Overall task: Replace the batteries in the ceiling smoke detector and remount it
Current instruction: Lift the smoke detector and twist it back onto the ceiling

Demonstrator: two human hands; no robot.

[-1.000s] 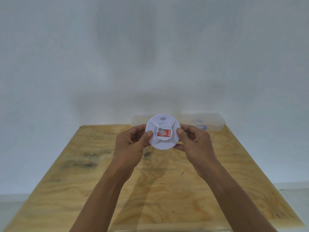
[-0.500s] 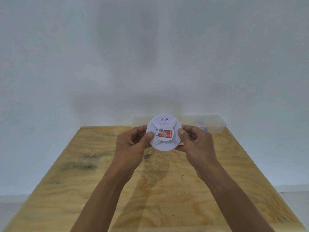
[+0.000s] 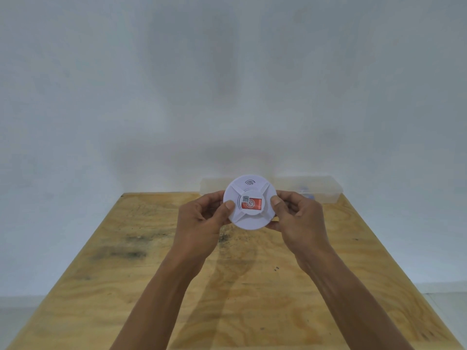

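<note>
Above the far end of the wooden table (image 3: 141, 286), I hold the smoke detector (image 3: 249, 202) upright between both hands, its labelled face toward me.

My left hand (image 3: 199, 223) and right hand (image 3: 298, 219) each clasp an edge, thumbs pressed on the face. To open it well, I judge I should brace one side and twist the other evenly, keeping the disc over the table. Behind it, against the wall, lies a clear plastic box (image 3: 321, 189); something small and bluish shows inside, too blurred to identify.
</note>
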